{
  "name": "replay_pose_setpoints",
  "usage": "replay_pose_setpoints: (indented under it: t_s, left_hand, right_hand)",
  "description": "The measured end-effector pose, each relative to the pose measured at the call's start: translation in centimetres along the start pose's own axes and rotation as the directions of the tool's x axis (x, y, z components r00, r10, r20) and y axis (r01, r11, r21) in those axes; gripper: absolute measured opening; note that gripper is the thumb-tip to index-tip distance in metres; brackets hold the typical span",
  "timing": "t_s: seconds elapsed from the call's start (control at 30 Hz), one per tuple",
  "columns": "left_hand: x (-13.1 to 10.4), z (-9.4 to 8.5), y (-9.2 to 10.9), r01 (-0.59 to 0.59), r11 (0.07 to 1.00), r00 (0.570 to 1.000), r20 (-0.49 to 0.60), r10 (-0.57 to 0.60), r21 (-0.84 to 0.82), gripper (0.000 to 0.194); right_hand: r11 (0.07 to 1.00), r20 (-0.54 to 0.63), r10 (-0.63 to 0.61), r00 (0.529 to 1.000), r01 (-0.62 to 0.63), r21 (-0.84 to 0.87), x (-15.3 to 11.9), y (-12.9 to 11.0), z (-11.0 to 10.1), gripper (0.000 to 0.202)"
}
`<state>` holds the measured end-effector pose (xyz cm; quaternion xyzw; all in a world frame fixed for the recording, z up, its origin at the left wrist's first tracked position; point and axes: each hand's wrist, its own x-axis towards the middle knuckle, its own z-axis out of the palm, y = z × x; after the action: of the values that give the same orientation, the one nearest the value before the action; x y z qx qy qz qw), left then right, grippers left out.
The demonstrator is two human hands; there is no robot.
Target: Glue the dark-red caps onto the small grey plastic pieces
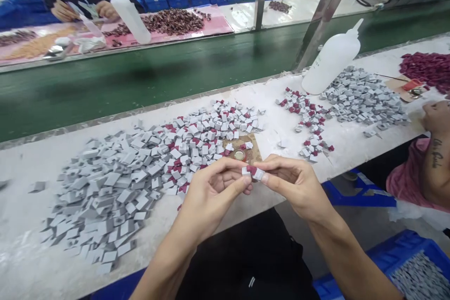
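Worktable [31, 161] | blue crate [381, 255]: grey pieces [420, 276] | left hand [213, 190], right hand [300, 185]: grey-maroon piece [252, 171]

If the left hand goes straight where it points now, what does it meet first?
Past the small piece it pinches, the left hand would probably meet the right hand; depth is unclear.

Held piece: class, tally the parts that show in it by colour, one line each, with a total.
Light grey parts: 2, one at each end, one by the left hand, the other by the right hand
Maroon part: 1, between them
Total: 3
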<state>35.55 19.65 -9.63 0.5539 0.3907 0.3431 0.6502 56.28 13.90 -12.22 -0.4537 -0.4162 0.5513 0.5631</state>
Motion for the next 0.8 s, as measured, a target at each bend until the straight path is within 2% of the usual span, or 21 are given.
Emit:
replay_pose_setpoints:
  t_s: [0.17, 0.33, 0.53, 0.67, 0.8]
  left_hand:
    - [1.3, 0.9, 0.4, 0.041, 0.999, 0.999, 0.017, -0.041, -0.006, 0.026]
    - [2.4, 2.5, 0.3, 0.049, 0.997, 0.999, 0.002, -0.049, -0.054, 0.021]
    - [3.8, 4.1, -0.7, 0.045, 0.995, 0.999, 0.016, -0.043, -0.094, 0.015]
    - [4.3, 5.1, -1.6, 0.049, 0.989, 0.998, -0.028, -0.053, -0.137, 0.012]
    - [4.5, 5.6, -1.3, 0.033, 0.997, 0.999, 0.012, -0.033, -0.064, 0.013]
  right_hand:
    - [1.000, -0.010, -0.015, 1.000, 0.015, 0.025, 1.0, -0.2, -1.0, 0.012]
    - [0.990, -0.057, 0.011, 0.998, -0.003, 0.144, 1.4, 0.0, -2.1, 0.009]
    - [0.984, -0.115, 0.000, 0.993, 0.021, 0.178, 1.5, 0.4, -3.2, 0.009]
    - [0.986, -0.149, -0.032, 0.988, 0.056, 0.155, 1.6, 0.4, -4.0, 0.009]
    - [0.996, -0.144, -0.065, 0.987, 0.074, 0.058, 1.5, -0.2, -5.2, 0.010]
